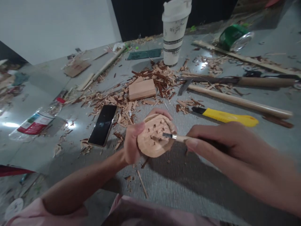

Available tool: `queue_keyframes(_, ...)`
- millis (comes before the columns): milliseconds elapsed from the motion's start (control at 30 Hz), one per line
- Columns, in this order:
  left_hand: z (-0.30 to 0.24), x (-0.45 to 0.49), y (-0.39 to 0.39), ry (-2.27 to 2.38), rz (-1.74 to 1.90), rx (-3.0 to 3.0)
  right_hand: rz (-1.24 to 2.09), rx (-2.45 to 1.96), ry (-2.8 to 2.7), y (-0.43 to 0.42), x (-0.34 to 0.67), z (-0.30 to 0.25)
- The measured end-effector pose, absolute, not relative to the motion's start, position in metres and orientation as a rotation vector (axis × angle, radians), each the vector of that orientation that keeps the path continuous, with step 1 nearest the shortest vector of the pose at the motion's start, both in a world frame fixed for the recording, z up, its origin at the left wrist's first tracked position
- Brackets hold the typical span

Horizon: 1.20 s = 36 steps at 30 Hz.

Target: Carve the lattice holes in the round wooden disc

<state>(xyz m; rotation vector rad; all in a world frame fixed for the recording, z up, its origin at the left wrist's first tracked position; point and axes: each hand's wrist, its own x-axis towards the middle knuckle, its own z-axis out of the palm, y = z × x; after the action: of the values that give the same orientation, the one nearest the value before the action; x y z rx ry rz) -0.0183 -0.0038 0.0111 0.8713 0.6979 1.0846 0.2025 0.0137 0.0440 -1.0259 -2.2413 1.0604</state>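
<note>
A round wooden disc with several small dark holes and carved marks on its face is tilted up towards me. My left hand grips it, thumb on the front edge and fingers behind the far rim. My right hand is closed around the light wooden handle of a small carving chisel. The chisel's flat metal blade lies over the right part of the disc; whether it touches the wood I cannot tell. Beyond the disc rests a rectangular wood block among shavings.
A black phone lies left of the disc, a plastic bottle farther left. Behind stands a paper cup. To the right are a yellow utility knife, a wooden-handled hammer and a green can. Wood shavings cover the middle.
</note>
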Motion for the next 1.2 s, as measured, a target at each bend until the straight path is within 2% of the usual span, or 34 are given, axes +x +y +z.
queue_keyframes(233, 0.01, -0.018, -0.001, 0.73, 1.099, 0.831, 0.664, -1.031, -2.408, 0.005, 0.199, 0.036)
queue_keyframes(600, 0.003, -0.022, -0.004, 0.665, 1.05, 0.836, 0.524, -0.994, -2.445, 0.005, 0.199, 0.035)
queue_keyframes(833, -0.001, -0.023, -0.006, 0.698, 1.035, 0.956, 0.214, -0.893, -2.518, 0.002, 0.201, 0.031)
queue_keyframes(1000, 0.004, -0.027, -0.004, 0.586, 0.937, 0.894, 0.15, -0.773, -2.522, 0.007, 0.2, 0.026)
queue_keyframes(1200, 0.006, -0.028, 0.0, 0.532, 0.945, 0.869, -0.101, -0.768, -2.495, 0.006, 0.205, 0.036)
